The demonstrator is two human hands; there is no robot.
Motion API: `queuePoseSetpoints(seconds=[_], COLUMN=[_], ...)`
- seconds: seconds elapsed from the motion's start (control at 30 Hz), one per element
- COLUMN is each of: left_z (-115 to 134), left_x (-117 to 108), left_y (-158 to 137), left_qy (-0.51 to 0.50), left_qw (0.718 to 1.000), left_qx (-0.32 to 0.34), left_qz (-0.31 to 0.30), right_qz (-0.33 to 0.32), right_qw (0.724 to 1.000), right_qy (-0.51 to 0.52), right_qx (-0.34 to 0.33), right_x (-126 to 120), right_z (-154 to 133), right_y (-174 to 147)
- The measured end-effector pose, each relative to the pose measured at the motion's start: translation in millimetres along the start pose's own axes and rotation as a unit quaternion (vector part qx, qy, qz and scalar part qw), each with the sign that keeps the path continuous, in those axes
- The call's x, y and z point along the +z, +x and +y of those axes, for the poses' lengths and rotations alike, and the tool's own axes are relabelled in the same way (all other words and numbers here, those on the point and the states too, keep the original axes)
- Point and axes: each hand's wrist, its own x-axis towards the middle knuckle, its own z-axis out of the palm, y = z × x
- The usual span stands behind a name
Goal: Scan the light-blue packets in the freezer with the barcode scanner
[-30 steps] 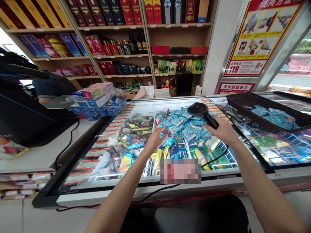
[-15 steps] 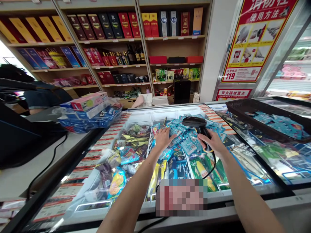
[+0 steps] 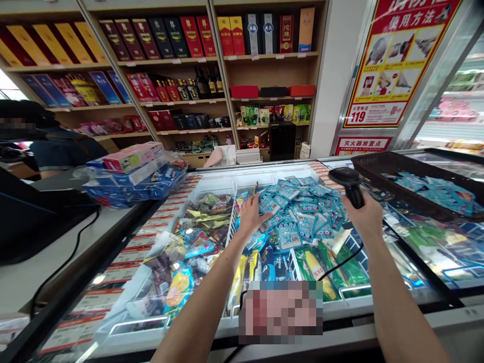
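Note:
My right hand is wrapped round the handle of a black barcode scanner, raised over the right side of the heap, with its cable trailing down. My left hand rests at the left edge of a heap of light-blue packets, its thumb spread away from the fingers. A slim pen-like thing sticks up just beyond those fingertips; whether they grip it I cannot tell. The packets are spread over the glass-topped freezer, above baskets of wrapped goods.
A dark tray with more blue packets stands at the right. Blue and pink packages are stacked at the left, near a person in a dark top. Shelves of boxes and bottles line the back. A pixelated patch covers the front edge.
My right hand has lifted the barcode scanner away to the right, uncovering more blue packets. My left hand has stayed nearly in place.

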Motion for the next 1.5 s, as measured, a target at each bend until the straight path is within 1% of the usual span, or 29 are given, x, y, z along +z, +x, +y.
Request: queuePoseSetpoints(seconds=[0.07,0.1,0.17,0.2,0.23,0.27,0.3,0.33,0.37,0.43,0.5,0.6,0.77,0.87,1.0,1.17,1.33,1.5], left_z=[-3,-5,-10,-13,-15,-17,-18,-19,-19,-18,-18,-18,-20,-21,-21,-22,-22,-23], left_x=[-2,-3,-4,-4,-3,-2,0,2,4,8,10,10,9,9,10,13,13,14], left_y=[-2,-4,-8,-10,-12,-14,-16,-18,-20,-22,-23,-25,-26,-26,-25,-24,-23,-22], left_qy=[-0.057,-0.089,-0.158,-0.199,-0.247,-0.299,-0.352,-0.399,-0.437,-0.490,-0.521,-0.541,-0.556,-0.559,-0.565,-0.566,-0.565,-0.563], left_qw=[0.998,0.995,0.985,0.976,0.964,0.949,0.930,0.911,0.893,0.863,0.843,0.830,0.820,0.819,0.815,0.815,0.815,0.818], left_qx=[-0.016,-0.031,-0.061,-0.072,-0.080,-0.084,-0.086,-0.087,-0.087,-0.086,-0.090,-0.097,-0.094,-0.091,-0.089,-0.088,-0.094,-0.090], left_qz=[0.016,0.020,0.036,0.046,0.053,0.056,0.058,0.062,0.068,0.087,0.096,0.094,0.097,0.094,0.090,0.086,0.083,0.083], right_qz=[0.117,0.165,0.217,0.227,0.218,0.191,0.147,0.081,0.013,-0.083,-0.154,-0.228,-0.335,-0.353,-0.329,-0.316,-0.294,-0.319], right_qw=[0.988,0.978,0.968,0.967,0.972,0.980,0.989,0.996,0.996,0.980,0.960,0.943,0.925,0.924,0.933,0.936,0.940,0.931], right_qy=[-0.097,-0.120,-0.125,-0.112,-0.089,-0.056,-0.016,0.032,0.088,0.183,0.232,0.242,0.171,0.133,0.093,0.066,0.086,0.111], right_qx=[0.020,0.035,0.032,0.020,0.004,-0.011,-0.023,-0.023,-0.012,0.013,0.020,0.001,-0.048,-0.070,-0.117,-0.143,-0.150,-0.141], right_x=[-4,-6,-9,-10,-10,-9,-7,-4,-1,7,13,16,15,23,40,52,55,58], right_z=[3,3,-1,-4,-8,-13,-18,-23,-28,-38,-44,-48,-56,-61,-62,-60,-58,-56], right_y=[2,3,2,0,-1,-4,-7,-11,-14,-20,-25,-28,-36,-45,-56,-63,-62,-57])
